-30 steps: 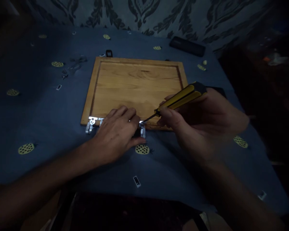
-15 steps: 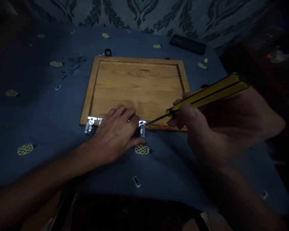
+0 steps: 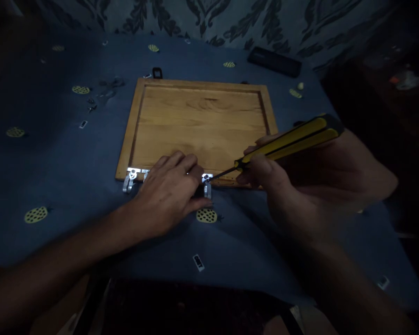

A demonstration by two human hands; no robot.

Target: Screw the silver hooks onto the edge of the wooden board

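Note:
A shallow wooden panel with a raised frame (image 3: 195, 123) lies flat on the cloth. Along its near edge sits a shiny metal fitting (image 3: 132, 176), with a loop-like piece hanging over the edge at each visible end. My left hand (image 3: 172, 188) is closed over the middle of this fitting, thumb beside its right end, hiding the part between. In my right hand (image 3: 286, 181) is a yellow and black screwdriver (image 3: 289, 139), held slanting down to the left. Its tip meets the right end of the fitting, near a screw.
Left of the panel lie small metal parts (image 3: 91, 106) and what looks like a crumpled clear bag (image 3: 108, 88). A black buckle-like piece (image 3: 157, 72) touches the far edge. Behind it, a dark oblong case (image 3: 274, 61) rests on the blue patterned tablecloth (image 3: 73, 181).
My right hand has moved left and slightly lower with the screwdriver, bringing its tip from beside the fitting's right end onto it. My left hand has stayed in place.

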